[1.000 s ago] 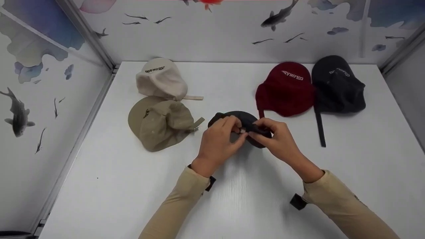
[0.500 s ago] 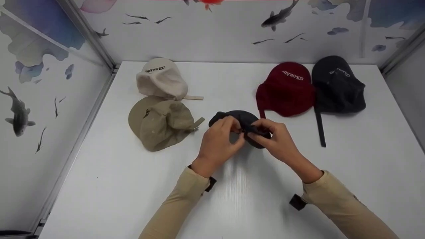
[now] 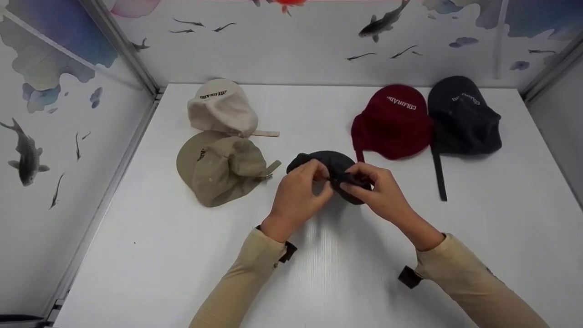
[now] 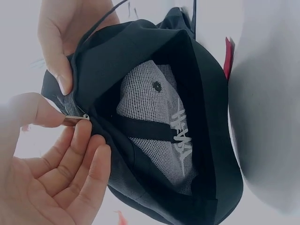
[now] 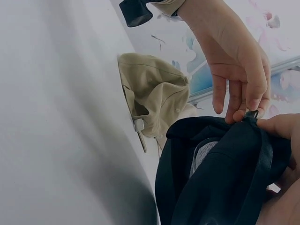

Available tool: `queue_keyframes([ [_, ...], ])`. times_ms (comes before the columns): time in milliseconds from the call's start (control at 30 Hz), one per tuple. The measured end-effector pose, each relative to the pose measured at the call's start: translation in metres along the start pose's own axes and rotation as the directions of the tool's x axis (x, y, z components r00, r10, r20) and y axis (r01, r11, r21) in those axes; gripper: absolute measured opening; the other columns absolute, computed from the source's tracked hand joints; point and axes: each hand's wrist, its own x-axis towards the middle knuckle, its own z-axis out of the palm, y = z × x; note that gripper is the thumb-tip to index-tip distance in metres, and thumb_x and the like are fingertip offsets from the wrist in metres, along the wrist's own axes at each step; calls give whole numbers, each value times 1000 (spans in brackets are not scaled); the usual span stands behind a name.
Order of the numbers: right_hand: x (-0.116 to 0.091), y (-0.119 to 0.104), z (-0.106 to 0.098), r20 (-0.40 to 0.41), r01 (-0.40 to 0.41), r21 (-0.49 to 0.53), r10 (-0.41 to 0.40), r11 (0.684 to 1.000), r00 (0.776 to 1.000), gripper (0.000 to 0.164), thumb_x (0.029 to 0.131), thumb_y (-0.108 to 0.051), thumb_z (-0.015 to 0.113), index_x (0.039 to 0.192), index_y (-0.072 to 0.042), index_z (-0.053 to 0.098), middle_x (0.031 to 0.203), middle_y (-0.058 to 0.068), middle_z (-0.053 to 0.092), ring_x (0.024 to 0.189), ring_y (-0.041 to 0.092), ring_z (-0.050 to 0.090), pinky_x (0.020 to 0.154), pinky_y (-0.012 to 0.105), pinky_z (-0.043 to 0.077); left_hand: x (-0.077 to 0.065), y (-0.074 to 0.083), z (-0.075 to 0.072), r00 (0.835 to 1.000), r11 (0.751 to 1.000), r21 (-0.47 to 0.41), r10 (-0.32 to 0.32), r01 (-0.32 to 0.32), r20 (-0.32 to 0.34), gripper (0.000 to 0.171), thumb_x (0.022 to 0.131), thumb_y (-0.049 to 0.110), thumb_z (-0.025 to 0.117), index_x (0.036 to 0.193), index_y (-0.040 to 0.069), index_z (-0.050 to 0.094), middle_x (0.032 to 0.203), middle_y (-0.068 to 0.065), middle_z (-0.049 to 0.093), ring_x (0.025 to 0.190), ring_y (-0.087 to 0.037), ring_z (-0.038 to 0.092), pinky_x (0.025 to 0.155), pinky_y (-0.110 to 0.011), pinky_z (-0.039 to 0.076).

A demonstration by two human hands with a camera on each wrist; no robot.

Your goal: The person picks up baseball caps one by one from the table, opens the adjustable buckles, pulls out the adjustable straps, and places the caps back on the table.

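A dark cap is held between my two hands in the middle of the table, its opening toward me. The left wrist view shows its white mesh lining with white lettering. My left hand pinches a small metal buckle at the cap's back edge between thumb and forefinger. Close beside it, my right hand grips the cap's back edge and strap between thumb and fingers. A thin dark strap rises in front of the right hand in the left wrist view.
To the left lie a cream cap and an olive cap, touching. At the back right, a red cap sits against a black cap, whose strap trails forward. Printed panels wall the white table.
My left hand has shifted very slightly left, away from the right. A pale glint at the buckle between the hands no longer shows in the head view. The right hand stays almost still.
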Motion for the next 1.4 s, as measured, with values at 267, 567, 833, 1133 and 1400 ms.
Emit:
queue_keyframes([
  [267,0,0,-1,16,-18,6,18,1000,1000,5,90,-4,71,94,-3,70,90,9,70,75,6,61,69,16,51,0,-1,-1,1000,1000,-8,-16,16,-19,10,88,8,67,96,10,62,93,-3,68,88,-13,68,79,-25,56],
  [567,0,-1,-2,40,-60,-9,61,998,997,7,91,-7,71,96,-3,69,90,8,69,75,8,59,68,18,50,0,-1,-4,999,996,-80,-44,44,2,9,88,7,66,96,9,62,93,-4,69,87,-13,68,79,-25,56],
  [833,1,-3,-4,66,-116,-41,118,992,991,11,94,-14,69,99,-4,70,86,7,66,72,8,58,64,19,49,0,-2,-6,997,985,-160,-65,70,35,8,89,6,65,96,8,63,93,-5,70,86,-15,67,79,-30,57],
  [1133,2,-5,-2,57,-131,-35,133,991,989,13,92,-16,72,95,-3,70,81,5,66,69,6,58,61,19,48,0,-2,-8,995,968,-237,-63,81,82,7,90,6,63,97,8,63,93,-4,69,85,-12,65,77,-21,55],
  [1400,1,-2,-1,24,-99,-26,99,995,995,8,92,-10,71,94,-2,70,81,6,66,68,5,57,61,18,47,2,-4,-8,992,945,-317,-49,84,118,8,91,5,64,99,6,64,95,-5,68,89,-12,65,80,-21,57],
])
